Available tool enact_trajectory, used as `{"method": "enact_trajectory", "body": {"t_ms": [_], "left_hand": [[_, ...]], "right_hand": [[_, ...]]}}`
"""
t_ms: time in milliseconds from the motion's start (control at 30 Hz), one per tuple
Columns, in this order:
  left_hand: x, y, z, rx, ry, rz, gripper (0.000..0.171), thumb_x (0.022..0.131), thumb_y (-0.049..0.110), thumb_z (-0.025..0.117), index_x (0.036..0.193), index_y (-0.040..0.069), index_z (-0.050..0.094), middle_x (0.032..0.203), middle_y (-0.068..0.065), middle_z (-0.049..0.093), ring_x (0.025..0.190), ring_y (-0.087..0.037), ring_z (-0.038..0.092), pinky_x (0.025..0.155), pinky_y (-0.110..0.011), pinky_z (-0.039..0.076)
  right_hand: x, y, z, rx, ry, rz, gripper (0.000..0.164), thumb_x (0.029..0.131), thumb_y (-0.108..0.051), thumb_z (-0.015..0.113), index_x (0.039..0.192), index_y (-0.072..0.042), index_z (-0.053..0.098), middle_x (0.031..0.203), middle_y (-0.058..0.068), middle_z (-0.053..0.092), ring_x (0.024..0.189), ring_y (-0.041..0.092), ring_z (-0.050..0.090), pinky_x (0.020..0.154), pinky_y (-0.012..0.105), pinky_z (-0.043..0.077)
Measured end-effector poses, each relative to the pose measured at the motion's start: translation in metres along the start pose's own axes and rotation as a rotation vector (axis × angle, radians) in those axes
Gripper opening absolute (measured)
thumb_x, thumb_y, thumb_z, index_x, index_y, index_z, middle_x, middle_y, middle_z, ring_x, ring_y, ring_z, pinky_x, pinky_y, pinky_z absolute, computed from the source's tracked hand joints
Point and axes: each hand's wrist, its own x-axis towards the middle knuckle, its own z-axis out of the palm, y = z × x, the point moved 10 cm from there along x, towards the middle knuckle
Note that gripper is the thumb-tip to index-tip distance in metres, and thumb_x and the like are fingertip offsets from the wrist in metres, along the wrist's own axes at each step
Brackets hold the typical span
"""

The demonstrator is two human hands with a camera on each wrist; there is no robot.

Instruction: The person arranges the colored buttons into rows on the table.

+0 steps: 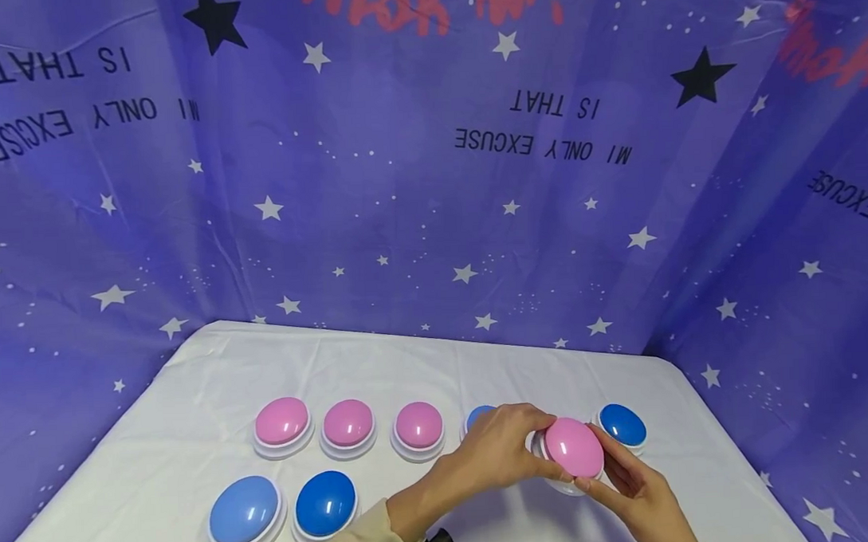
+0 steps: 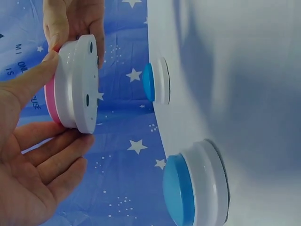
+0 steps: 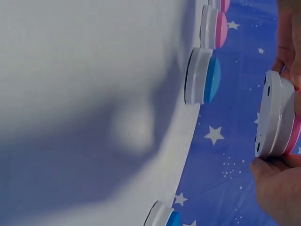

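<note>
Both hands hold a round push button with a pink dome (image 1: 573, 447) and a white base, raised off the table. My left hand (image 1: 501, 448) grips its left side with thumb and fingers. On the opposite side, my right hand (image 1: 639, 495) pinches the rim. In the left wrist view the white base (image 2: 84, 84) is tilted on edge, showing dark holes in its underside. A light blue button (image 1: 480, 417) is partly hidden behind my left hand. Just beyond my right hand sits a dark blue button (image 1: 622, 425).
Three pink buttons (image 1: 282, 422) stand in a row on the white tablecloth (image 1: 380, 361), left of my hands. Nearer the front are a light blue button (image 1: 245, 513) and a dark blue one (image 1: 326, 504). A purple star-patterned curtain (image 1: 402, 184) surrounds the table's back and sides.
</note>
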Motion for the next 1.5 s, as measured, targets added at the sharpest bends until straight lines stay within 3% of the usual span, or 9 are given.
{"method": "enact_trajectory", "body": {"t_ms": [200,367,500,633,800,1100,1233,1333,1500], "left_hand": [[-0.017,0.002,-0.004,0.056,0.01,-0.036,0.048,0.068,0.048,0.088,0.106,0.021,0.074,0.096,0.015,0.068,0.088,0.005,0.058,0.071,-0.016,0.045],[-0.03,-0.006,-0.004,0.041,-0.007,-0.09,0.046,0.066,0.046,0.09,0.102,0.022,0.075,0.089,0.018,0.065,0.082,0.006,0.054,0.066,-0.016,0.045],[-0.042,-0.014,-0.003,0.05,-0.016,-0.127,0.047,0.065,0.046,0.09,0.101,0.021,0.074,0.087,0.017,0.062,0.081,0.005,0.054,0.064,-0.019,0.045],[-0.055,-0.019,-0.007,0.053,-0.018,-0.136,0.047,0.065,0.045,0.091,0.1,0.019,0.073,0.088,0.015,0.064,0.08,0.003,0.055,0.066,-0.021,0.047],[-0.073,-0.026,-0.015,0.072,-0.009,-0.158,0.051,0.066,0.048,0.09,0.103,0.019,0.072,0.09,0.015,0.065,0.081,0.002,0.057,0.069,-0.022,0.048],[-0.108,-0.051,-0.02,0.029,-0.087,-0.328,0.059,0.065,0.053,0.088,0.11,0.018,0.071,0.093,0.015,0.063,0.086,-0.002,0.057,0.075,-0.033,0.052],[-0.124,-0.061,-0.023,0.01,-0.112,-0.383,0.058,0.065,0.051,0.088,0.108,0.018,0.07,0.092,0.015,0.061,0.083,-0.003,0.056,0.075,-0.036,0.052],[-0.136,-0.067,-0.026,-0.013,-0.122,-0.41,0.057,0.066,0.048,0.089,0.109,0.018,0.069,0.092,0.014,0.06,0.082,-0.004,0.056,0.076,-0.036,0.053],[-0.149,-0.071,-0.034,0.0,-0.097,-0.395,0.056,0.068,0.047,0.088,0.11,0.018,0.067,0.094,0.012,0.06,0.082,-0.005,0.056,0.074,-0.034,0.053]], "right_hand": [[-0.006,-0.001,0.013,0.028,-0.014,-0.038,0.073,0.079,-0.011,0.083,0.144,-0.003,0.05,0.139,0.01,0.055,0.115,-0.01,0.052,0.09,0.017,0.046],[-0.008,0.003,0.029,0.056,-0.059,0.012,0.073,0.077,-0.011,0.084,0.142,-0.003,0.051,0.14,0.015,0.054,0.114,-0.009,0.052,0.091,0.017,0.046],[-0.008,0.009,0.042,0.06,-0.099,0.061,0.075,0.077,-0.015,0.085,0.143,-0.004,0.051,0.142,0.015,0.053,0.124,0.011,0.055,0.094,0.023,0.047],[-0.008,0.01,0.06,0.063,-0.186,0.076,0.08,0.079,-0.021,0.084,0.146,-0.002,0.046,0.145,0.019,0.049,0.133,0.038,0.045,0.097,0.031,0.046],[-0.008,0.004,0.084,0.084,-0.291,0.062,0.081,0.081,-0.024,0.083,0.148,-0.001,0.042,0.148,0.022,0.045,0.135,0.046,0.039,0.099,0.037,0.045],[-0.011,0.004,0.127,0.08,-0.402,0.048,0.087,0.08,-0.038,0.082,0.15,-0.005,0.041,0.148,0.019,0.046,0.135,0.045,0.04,0.1,0.039,0.043],[-0.013,0.0,0.145,0.094,-0.439,-0.012,0.079,0.083,-0.032,0.081,0.148,-0.007,0.045,0.145,0.015,0.05,0.133,0.039,0.045,0.101,0.031,0.044],[-0.015,-0.005,0.157,0.104,-0.452,-0.068,0.073,0.083,-0.028,0.081,0.146,-0.008,0.048,0.142,0.012,0.053,0.13,0.025,0.05,0.1,0.021,0.042],[-0.015,-0.018,0.172,0.122,-0.437,-0.219,0.07,0.082,-0.023,0.083,0.141,-0.005,0.052,0.137,0.014,0.057,0.125,0.01,0.052,0.1,0.016,0.038]]}}
